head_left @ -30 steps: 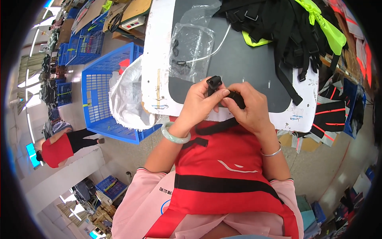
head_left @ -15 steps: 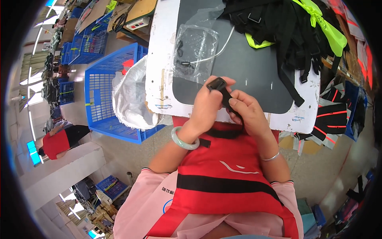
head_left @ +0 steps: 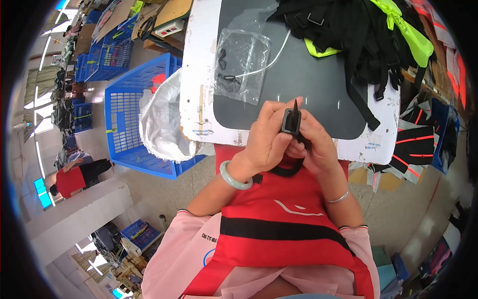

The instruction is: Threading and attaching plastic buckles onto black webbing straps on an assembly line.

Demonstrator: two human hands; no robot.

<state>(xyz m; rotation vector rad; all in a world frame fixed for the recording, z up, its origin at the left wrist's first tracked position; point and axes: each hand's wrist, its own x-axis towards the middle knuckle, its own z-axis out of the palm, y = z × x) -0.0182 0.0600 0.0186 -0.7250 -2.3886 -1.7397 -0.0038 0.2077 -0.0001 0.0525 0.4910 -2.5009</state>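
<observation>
Close together at the near edge of the table, both my hands are closed on one black piece. My left hand point(head_left: 265, 139) grips the side of a black plastic buckle point(head_left: 287, 121), its rectangular frame turned up toward me. A black webbing strap point(head_left: 296, 108) passes through the frame, its narrow end standing up out of it. My right hand point(head_left: 317, 142) pinches the strap just below and beside the buckle. The rest of the strap loops down in front of the red apron point(head_left: 298, 199). Beyond my hands lies a clear plastic bag point(head_left: 251, 55) with several small black pieces.
A heap of black straps and buckles point(head_left: 343, 30) with bright yellow fabric point(head_left: 420, 47) covers the table's far right. A white cord point(head_left: 281, 55) crosses the bag. A white sack point(head_left: 159, 124) and blue crate point(head_left: 117, 124) stand left. A person point(head_left: 70, 182) is further left.
The buckle has turned from lying slanted to facing me, and the strap end now stands up through it. Both hands have drawn closer together, the right one shifting up around the buckle.
</observation>
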